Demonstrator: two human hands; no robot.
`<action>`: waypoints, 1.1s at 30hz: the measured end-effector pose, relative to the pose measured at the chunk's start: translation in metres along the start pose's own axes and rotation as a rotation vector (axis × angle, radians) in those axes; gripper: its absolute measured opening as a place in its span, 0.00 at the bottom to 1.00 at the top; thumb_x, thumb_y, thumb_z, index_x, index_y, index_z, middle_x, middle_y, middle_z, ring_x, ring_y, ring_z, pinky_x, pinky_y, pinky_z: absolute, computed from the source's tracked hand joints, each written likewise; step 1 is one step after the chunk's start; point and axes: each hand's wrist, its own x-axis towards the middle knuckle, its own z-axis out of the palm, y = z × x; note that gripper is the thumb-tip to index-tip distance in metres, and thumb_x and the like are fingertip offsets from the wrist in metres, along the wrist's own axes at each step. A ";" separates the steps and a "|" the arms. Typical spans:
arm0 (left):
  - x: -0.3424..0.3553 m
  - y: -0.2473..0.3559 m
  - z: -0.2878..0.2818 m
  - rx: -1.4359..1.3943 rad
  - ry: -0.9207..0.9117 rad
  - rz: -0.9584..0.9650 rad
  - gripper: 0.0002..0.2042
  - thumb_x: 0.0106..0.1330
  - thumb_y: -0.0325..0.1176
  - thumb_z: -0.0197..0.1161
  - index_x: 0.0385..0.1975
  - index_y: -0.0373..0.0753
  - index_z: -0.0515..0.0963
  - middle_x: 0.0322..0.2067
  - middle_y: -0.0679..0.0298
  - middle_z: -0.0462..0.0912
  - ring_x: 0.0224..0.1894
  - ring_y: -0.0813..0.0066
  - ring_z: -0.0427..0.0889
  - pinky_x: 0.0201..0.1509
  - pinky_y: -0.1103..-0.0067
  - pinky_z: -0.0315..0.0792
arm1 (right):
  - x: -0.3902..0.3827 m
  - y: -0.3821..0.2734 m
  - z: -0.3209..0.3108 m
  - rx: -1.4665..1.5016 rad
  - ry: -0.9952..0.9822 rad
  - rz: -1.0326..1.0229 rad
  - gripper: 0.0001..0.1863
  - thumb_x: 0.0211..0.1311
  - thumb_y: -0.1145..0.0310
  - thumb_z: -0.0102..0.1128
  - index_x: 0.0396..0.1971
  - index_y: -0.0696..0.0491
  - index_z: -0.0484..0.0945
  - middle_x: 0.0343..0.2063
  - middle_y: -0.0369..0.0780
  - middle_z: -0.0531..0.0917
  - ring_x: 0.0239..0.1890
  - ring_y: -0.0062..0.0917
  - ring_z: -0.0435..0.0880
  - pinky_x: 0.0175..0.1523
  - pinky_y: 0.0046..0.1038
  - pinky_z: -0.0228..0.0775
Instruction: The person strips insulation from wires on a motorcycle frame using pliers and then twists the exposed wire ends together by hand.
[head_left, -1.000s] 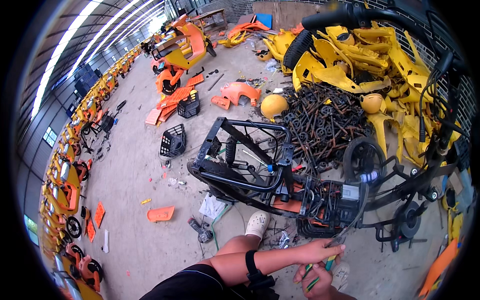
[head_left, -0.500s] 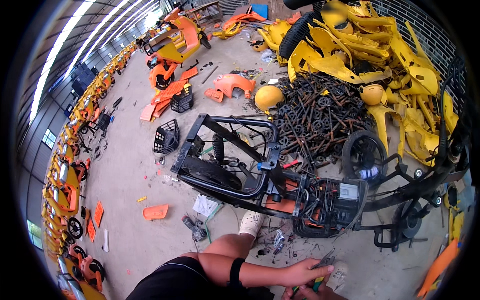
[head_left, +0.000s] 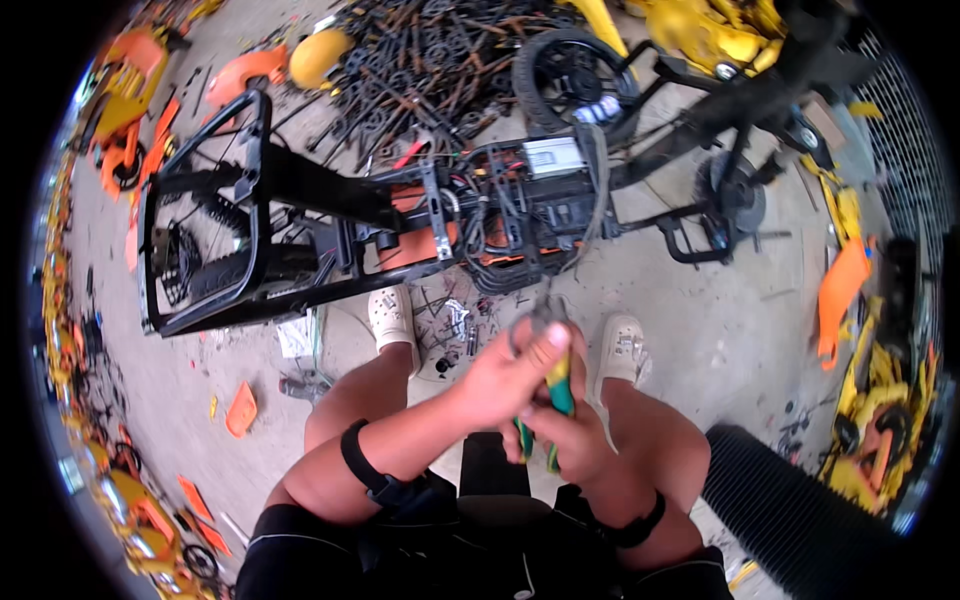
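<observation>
Pliers [head_left: 560, 387] with green and yellow handles are in front of me, their dark jaws toward the scooter frame. My left hand [head_left: 505, 375] is closed around the jaw end, thumb pointing forward. Lower down, my right hand [head_left: 577, 432] is closed on the green handles. Just beyond the jaws lies a stripped black scooter frame [head_left: 262, 215]. Its bundle of dark cables [head_left: 490, 265] and a silver box [head_left: 553, 156] sit at its middle. Motion blur hides the jaw tips, so I cannot tell whether they hold anything.
Small metal scraps [head_left: 460, 322] lie between my shoes. Behind the frame are a loose wheel [head_left: 575, 85], a heap of rusty rods [head_left: 430, 75] and a yellow helmet [head_left: 318, 58]. An orange panel [head_left: 845, 290] lies at right; a black ribbed object [head_left: 785, 500] is beside my right leg.
My view has tilted down and swung right. Both hands, with the pliers, now appear higher and nearer the middle of the picture. Both hands keep hold of the pliers.
</observation>
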 end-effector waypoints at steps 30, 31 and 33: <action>0.009 0.005 -0.034 0.336 0.275 0.509 0.09 0.76 0.33 0.57 0.35 0.35 0.75 0.27 0.69 0.76 0.30 0.83 0.72 0.37 0.82 0.69 | -0.006 -0.010 -0.016 -0.407 0.139 -0.101 0.18 0.60 0.80 0.51 0.51 0.59 0.74 0.35 0.38 0.82 0.33 0.21 0.81 0.43 0.26 0.75; 0.009 0.004 -0.034 0.307 0.249 0.509 0.09 0.77 0.34 0.56 0.35 0.35 0.75 0.27 0.69 0.75 0.30 0.83 0.72 0.38 0.82 0.68 | -0.009 -0.012 -0.014 -0.369 0.122 -0.087 0.18 0.60 0.79 0.52 0.51 0.59 0.74 0.35 0.38 0.82 0.33 0.21 0.81 0.42 0.26 0.75; 0.008 0.004 -0.033 0.263 0.234 0.487 0.11 0.77 0.36 0.56 0.34 0.36 0.74 0.28 0.69 0.75 0.30 0.83 0.71 0.37 0.82 0.67 | -0.014 -0.014 -0.013 -0.293 0.090 -0.057 0.18 0.60 0.79 0.52 0.52 0.59 0.74 0.35 0.38 0.82 0.33 0.20 0.81 0.41 0.26 0.75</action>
